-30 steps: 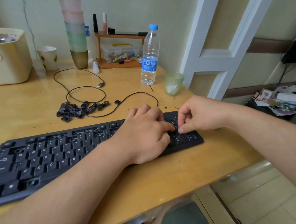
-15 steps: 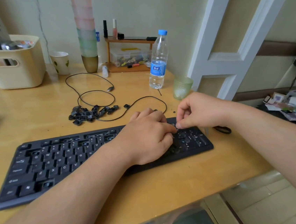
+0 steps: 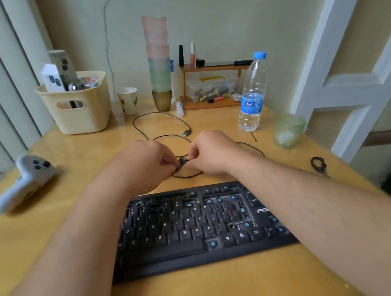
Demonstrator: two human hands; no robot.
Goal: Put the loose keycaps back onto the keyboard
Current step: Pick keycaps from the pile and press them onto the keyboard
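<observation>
The black keyboard (image 3: 197, 222) lies near the front edge of the wooden desk (image 3: 73, 146), with several blue switch stems bare where caps are off. Behind it, over the coiled cable, my left hand (image 3: 147, 162) and my right hand (image 3: 212, 153) meet with curled fingers. Their fingertips pinch at a small black keycap (image 3: 182, 161) between them. My hands hide the rest of the loose keycap pile.
A white game controller (image 3: 24, 180) lies at the left. At the back stand a cream basket (image 3: 82, 109), a paper cup (image 3: 128, 100), a stack of cups (image 3: 159, 62) and a small shelf (image 3: 212, 83). A water bottle (image 3: 251, 93), green glass (image 3: 288, 129) and scissors (image 3: 319, 163) sit right.
Both hands left the right end of the keyboard and moved back to the keycap pile behind it. The camera swung left, bringing the controller into view.
</observation>
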